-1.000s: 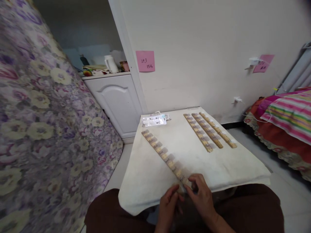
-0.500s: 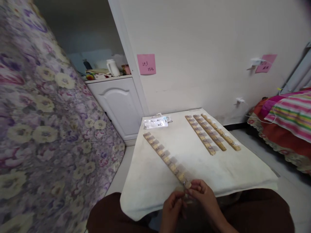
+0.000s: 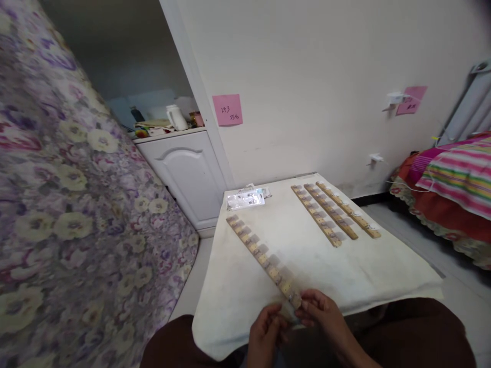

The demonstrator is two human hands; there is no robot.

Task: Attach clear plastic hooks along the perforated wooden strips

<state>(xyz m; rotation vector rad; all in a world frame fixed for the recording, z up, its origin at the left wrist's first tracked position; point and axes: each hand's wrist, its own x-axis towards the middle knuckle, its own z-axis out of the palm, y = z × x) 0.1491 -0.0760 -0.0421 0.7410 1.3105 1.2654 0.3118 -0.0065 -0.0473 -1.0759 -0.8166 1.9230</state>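
A long narrow wooden strip [image 3: 264, 260] lies slantwise on the left part of the white-covered table, its near end toward me. Along it sit several small clear, shiny pieces that cast shadows on the cloth. My right hand [image 3: 324, 314] is closed, thumb and fingertips pinched at the strip's near end over the last piece. Just left of that end, my left hand [image 3: 266, 329] is closed too, its thumb against the bent fingers. Whatever the left fingertips hold, if anything, is too small to make out. A short gap separates the two hands.
Three similar strips [image 3: 316, 215] lie side by side on the table's right. Clear packets with small metal parts [image 3: 245, 199] rest at the back left. A floral curtain [image 3: 76, 204] hangs left, a white cabinet [image 3: 187, 174] stands behind, and a bed [image 3: 452, 204] is at right.
My left hand has drawn a little left, away from the strip's end and my right hand. The right hand stays at that end. The view has shifted slightly.
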